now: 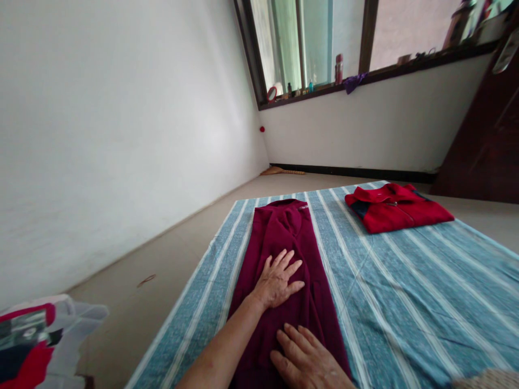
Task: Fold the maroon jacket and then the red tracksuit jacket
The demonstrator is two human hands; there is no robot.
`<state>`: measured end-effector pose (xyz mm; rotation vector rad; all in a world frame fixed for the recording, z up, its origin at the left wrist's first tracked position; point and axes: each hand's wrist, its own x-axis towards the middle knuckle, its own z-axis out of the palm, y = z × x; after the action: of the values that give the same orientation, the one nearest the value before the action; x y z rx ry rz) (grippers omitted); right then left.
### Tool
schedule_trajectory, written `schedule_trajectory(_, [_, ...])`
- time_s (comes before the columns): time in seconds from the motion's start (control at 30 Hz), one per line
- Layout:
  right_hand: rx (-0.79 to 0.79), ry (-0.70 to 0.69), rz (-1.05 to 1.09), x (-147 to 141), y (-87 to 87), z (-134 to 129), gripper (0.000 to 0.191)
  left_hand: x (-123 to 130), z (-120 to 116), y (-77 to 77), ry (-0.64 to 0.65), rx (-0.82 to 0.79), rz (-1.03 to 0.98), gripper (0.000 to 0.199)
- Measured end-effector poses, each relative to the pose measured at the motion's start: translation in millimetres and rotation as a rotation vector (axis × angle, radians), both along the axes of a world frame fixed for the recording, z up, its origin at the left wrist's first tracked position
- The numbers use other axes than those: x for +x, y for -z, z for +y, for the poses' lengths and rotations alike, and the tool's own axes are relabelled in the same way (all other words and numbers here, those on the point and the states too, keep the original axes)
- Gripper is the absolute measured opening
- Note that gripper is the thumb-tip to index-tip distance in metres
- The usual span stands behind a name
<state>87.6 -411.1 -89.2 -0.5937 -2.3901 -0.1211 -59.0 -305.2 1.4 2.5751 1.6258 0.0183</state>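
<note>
a maroon garment (pixel 292 254), folded long and narrow, lies lengthwise on a blue-and-white striped sheet (pixel 389 302), its dark-edged opening at the far end and a small pale mark beside that edge. the left hand (pixel 278 281) rests palm down on the middle of the garment, open and flat, its fingers spread and pointing away from the person, its thumb out to the right. the right hand (pixel 308 356) lies nearer, on the garment's right-hand part, also open and palm down, its fingers a little bent; neither grips the fabric. creases run along the cloth to the right of the left hand. well apart on the right, near the sheet's far edge, sits a folded red zip-neck top (pixel 395 208) with a collar and dark shoulder panels. at the lower left a whitish plastic bag (pixel 87 316) shows red and dark fabric, and a thin brown loop (pixel 146 280) lies on the pale floor (pixel 182 246). a broom (pixel 279 170) lies at the far wall, below a window sill holding a round red-rimmed mirror (pixel 272 94), a pink bottle (pixel 339 69) and a draped purple cloth (pixel 354 82)
</note>
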Motion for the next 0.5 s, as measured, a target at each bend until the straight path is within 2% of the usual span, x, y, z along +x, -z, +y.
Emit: schedule_trajectory(0.5, [-0.01,0.017,0.013,-1.0,-1.9,-1.2,0.033,-0.3,0.5,1.9,0.001,0.015,0.008,0.057])
